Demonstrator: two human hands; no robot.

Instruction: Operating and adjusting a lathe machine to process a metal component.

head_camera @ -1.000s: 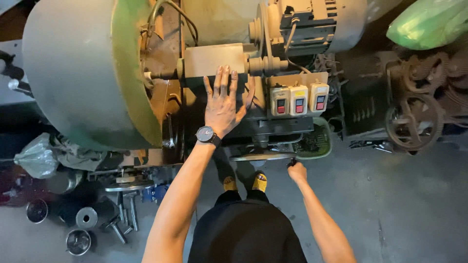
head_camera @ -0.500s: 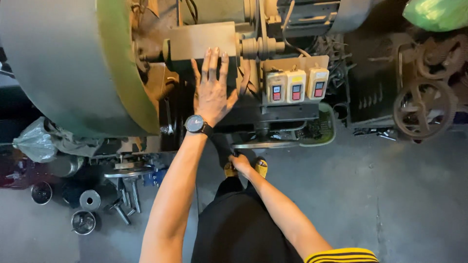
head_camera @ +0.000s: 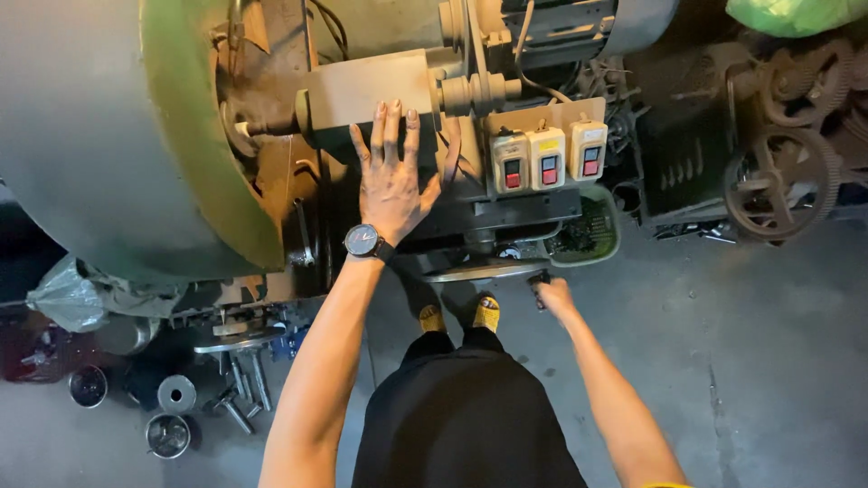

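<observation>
Grey metal of the machine housing (head_camera: 362,90) lies under the left hand (head_camera: 393,176), whose grip is released, fingers spread flat against it beside 3 switch boxes (head_camera: 547,158), while the right hand (head_camera: 553,294) is clenched around a small dark handle (head_camera: 539,278) low by the handwheel (head_camera: 484,269).

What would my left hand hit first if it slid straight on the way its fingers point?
Probably the beige block-shaped housing. The left hand lies flat and open on the machine, and its fingertips already reach the block's lower edge. Whether the block stands proud of that surface is unclear from above.
</observation>
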